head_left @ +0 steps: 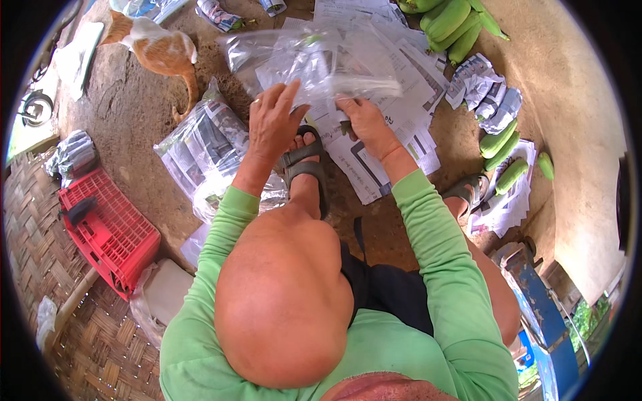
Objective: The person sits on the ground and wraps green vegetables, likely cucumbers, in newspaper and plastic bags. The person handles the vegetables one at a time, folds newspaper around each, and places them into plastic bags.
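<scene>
A clear plastic bag (314, 63) is stretched out in front of me, above sheets of printed paper. My right hand (369, 130) pinches the bag's near edge between thumb and fingers. At its other side my left hand (273, 123) has its fingers apart, close to the plastic; whether they touch it is hard to make out. Left of that hand lies a filled clear bag (207, 144) of newspaper-wrapped bundles. The paper sheets (401, 87) spread over the ground beneath and beyond my right hand.
Long green gourd-like vegetables (451, 23) are piled at the far right, with several more (501, 144) lower down. Crumpled newspaper bundles (485, 93) lie between. An orange-and-white cat (160, 50) stands far left. A red plastic crate (110, 227) rests beside woven matting (33, 220).
</scene>
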Demonstrator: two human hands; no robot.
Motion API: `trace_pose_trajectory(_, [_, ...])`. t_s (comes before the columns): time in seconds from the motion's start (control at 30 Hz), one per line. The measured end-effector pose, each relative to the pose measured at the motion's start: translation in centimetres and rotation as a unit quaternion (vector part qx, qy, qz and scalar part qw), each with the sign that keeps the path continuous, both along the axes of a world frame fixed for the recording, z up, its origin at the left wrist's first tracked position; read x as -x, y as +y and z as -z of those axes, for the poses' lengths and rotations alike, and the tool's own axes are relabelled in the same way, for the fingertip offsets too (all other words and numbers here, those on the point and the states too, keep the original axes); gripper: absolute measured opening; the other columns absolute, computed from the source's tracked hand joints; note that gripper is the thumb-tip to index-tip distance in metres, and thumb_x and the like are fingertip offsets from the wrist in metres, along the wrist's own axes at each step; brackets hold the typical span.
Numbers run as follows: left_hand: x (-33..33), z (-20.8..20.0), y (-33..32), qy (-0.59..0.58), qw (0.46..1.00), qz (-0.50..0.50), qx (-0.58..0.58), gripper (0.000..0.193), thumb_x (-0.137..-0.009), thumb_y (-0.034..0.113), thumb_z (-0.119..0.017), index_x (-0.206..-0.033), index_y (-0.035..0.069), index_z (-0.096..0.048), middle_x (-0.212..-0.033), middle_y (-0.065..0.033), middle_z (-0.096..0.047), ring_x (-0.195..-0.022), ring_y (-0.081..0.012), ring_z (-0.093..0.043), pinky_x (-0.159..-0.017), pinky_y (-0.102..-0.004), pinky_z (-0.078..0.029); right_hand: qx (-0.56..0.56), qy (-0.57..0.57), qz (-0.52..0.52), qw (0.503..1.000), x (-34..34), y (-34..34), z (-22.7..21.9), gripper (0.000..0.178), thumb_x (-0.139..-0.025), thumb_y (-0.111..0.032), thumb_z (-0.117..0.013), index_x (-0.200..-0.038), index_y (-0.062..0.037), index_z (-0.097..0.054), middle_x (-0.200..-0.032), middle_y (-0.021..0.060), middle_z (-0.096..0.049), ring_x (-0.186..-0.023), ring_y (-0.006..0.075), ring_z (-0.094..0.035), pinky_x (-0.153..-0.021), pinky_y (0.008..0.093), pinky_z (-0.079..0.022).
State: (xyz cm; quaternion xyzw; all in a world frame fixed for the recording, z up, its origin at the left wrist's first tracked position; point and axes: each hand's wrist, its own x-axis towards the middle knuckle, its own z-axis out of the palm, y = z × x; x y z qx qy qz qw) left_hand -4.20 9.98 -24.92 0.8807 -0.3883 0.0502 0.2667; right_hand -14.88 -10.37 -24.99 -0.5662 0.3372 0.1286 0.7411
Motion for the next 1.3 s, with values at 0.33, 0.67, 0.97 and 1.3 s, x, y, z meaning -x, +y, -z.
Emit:
trace_pose_trajectory(0.33, [-2.6, 10.1, 2.7, 0.123, 0.978, -0.169, 0.024, 0.074, -0.092, 0.022, -0.076, -0.155, 0.006, -0.041, -0.152, -0.0267, -0.049, -0.138, -0.0444, -0.051, -0.111, -0.0475, -0.046, -0.025, 0.012, -0.066, 0.997, 0.4, 1.7, 2.4, 0.043, -0.101, -0.048, -0.068, -0.109, -0.0054, -0.067, -0.077, -0.0034, -0.055, -0.058, 0.0068, -0.048, -0.051, 0.0248, -0.04])
trace_pose_trajectory(0.67, [1.0, 8.6, 3.3, 0.154, 0.968, -0.184, 0.069, 0.028, -0.099, 0.007, -0.059, -0.126, 0.004, -0.065, -0.12, -0.0214, -0.07, -0.109, -0.0428, -0.068, -0.092, -0.0483, -0.055, 0.032, -0.005, -0.075, 0.997, -4.3, 5.1, 5.1, 0.048, -0.093, -0.039, -0.074, -0.121, 0.0, -0.071, -0.097, 0.0101, -0.071, -0.081, 0.0174, -0.064, -0.072, 0.0346, -0.052])
trace_pose_trajectory(0.97, [1.7, 10.6, 6.2, 0.133, 0.971, -0.19, 0.056, 0.038, -0.093, 0.003, -0.062, -0.131, 0.005, -0.067, -0.115, -0.0194, -0.073, -0.103, -0.0336, -0.072, -0.093, -0.0419, -0.055, 0.19, -0.14, -0.102, 0.967, -7.3, 11.5, 9.4, 0.039, -0.09, -0.027, -0.068, -0.119, -0.002, -0.072, -0.117, 0.0274, -0.072, -0.11, 0.043, -0.069, -0.093, 0.0461, -0.055])
trace_pose_trajectory(1.3, [1.4, 9.6, 5.5, 0.114, 0.972, -0.204, 0.012, 0.049, -0.09, 0.005, -0.065, -0.138, -0.002, -0.06, -0.14, -0.0288, -0.058, -0.126, -0.0438, -0.059, -0.105, -0.0487, -0.049, 0.222, -0.019, -0.09, 0.971, 6.8, -6.6, 5.9, 0.033, -0.096, -0.021, -0.064, -0.12, -0.0008, -0.073, -0.096, 0.0115, -0.077, -0.081, 0.018, -0.073, -0.073, 0.035, -0.059])
